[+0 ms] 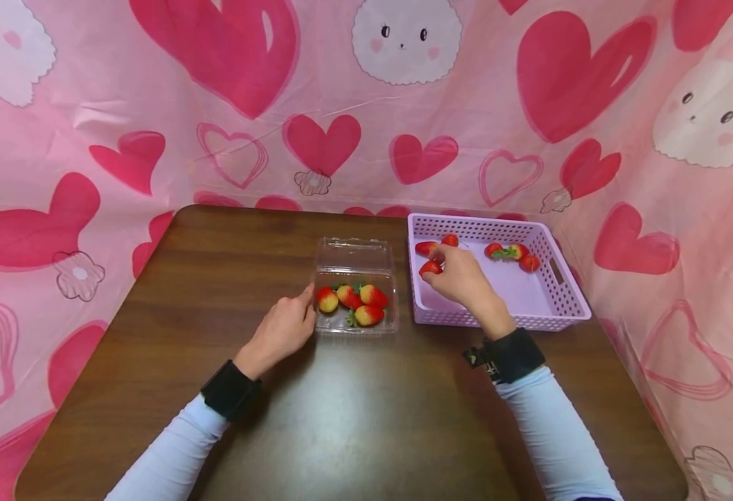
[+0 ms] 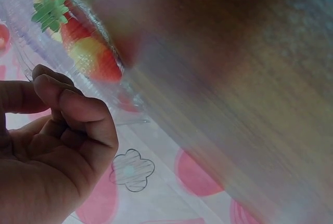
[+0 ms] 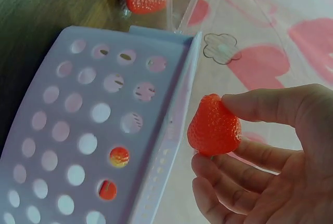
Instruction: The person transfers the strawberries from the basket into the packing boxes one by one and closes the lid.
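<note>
My right hand [image 1: 460,276] pinches a red strawberry [image 3: 214,126] between thumb and fingers over the left side of the lilac basket [image 1: 494,320]. In the right wrist view the strawberry's pointed end faces up, near the basket's rim. My left hand [image 1: 283,323] grips the left edge of a clear plastic clamshell box [image 1: 356,256], its curled fingertips and thumb right at the rim in the left wrist view. The box's lid stands raised at the back. Several red-and-yellow strawberries [image 1: 369,315] with green leaves lie in the box.
More strawberries lie in the basket: two by its left back corner [image 1: 450,239] and a small group with leaves [image 1: 509,252] toward the right. The basket stands on the brown wooden table [image 1: 341,417], right of the box. A pink heart-patterned cloth [image 1: 341,90] hangs behind and beside the table.
</note>
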A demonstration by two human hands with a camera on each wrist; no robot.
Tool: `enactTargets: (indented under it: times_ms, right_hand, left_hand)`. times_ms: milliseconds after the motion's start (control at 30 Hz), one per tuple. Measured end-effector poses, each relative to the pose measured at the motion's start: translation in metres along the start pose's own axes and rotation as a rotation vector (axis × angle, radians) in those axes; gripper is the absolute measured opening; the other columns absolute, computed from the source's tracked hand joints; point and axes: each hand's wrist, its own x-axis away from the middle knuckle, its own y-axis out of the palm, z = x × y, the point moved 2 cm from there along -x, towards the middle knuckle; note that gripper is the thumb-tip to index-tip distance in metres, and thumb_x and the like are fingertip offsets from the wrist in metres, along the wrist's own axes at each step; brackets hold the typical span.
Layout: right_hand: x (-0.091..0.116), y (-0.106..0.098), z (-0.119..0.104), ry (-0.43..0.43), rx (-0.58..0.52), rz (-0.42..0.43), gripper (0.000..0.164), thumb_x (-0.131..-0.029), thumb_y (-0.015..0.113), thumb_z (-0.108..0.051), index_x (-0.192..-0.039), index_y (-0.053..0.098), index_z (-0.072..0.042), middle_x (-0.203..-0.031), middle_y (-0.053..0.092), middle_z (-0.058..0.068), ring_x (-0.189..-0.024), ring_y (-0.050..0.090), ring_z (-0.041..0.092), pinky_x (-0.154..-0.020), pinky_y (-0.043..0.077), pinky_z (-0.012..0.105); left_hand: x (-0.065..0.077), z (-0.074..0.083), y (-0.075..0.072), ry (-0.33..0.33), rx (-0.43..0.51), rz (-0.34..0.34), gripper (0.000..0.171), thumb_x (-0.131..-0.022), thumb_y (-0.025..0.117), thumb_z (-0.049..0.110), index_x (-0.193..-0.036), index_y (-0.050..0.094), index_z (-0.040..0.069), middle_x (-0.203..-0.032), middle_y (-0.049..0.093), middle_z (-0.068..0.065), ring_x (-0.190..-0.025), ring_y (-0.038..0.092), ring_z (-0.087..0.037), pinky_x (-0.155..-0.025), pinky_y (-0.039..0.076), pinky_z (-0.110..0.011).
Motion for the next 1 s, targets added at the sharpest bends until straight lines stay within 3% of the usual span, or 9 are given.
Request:
enactTargets:
  times_ms: [433,700,1000]
  right_hand:
    - [-0.006,0.010,-0.016,-0.111,-0.014,0.040,0.035,-0.090,0.076,-0.013,-0.118,0.070,0.006,-0.105,0.073,0.019,-0.090,0.064,0.035,-0.089,0.055,0.049]
    - [-0.007,0.017,-0.020,-0.084,-0.023,-0.003,0.032,-0.090,0.077,-0.014,-0.118,0.070,0.001,-0.104,0.071,0.017,-0.090,0.062,0.033,-0.086,0.057,0.046]
    - [-0.008,0.025,-0.028,-0.113,-0.040,-0.014,0.036,-0.090,0.078,-0.013,-0.121,0.070,0.003,-0.106,0.071,0.018,-0.094,0.061,0.033,-0.087,0.057,0.046]
  left_hand:
    - [0.000,0.001,0.001,-0.024,0.017,-0.017,0.058,-0.104,0.060,0.011,-0.156,0.043,-0.007,-0.061,0.049,-0.004,-0.044,0.045,-0.021,-0.044,0.042,-0.029]
    - [0.002,0.001,-0.001,-0.024,0.016,-0.013,0.057,-0.104,0.060,0.011,-0.156,0.043,-0.008,-0.061,0.049,-0.005,-0.044,0.045,-0.021,-0.044,0.042,-0.029]
    - [0.000,0.001,0.000,-0.024,0.016,-0.011,0.057,-0.104,0.060,0.011,-0.156,0.043,-0.007,-0.062,0.049,-0.005,-0.044,0.046,-0.021,-0.044,0.043,-0.030]
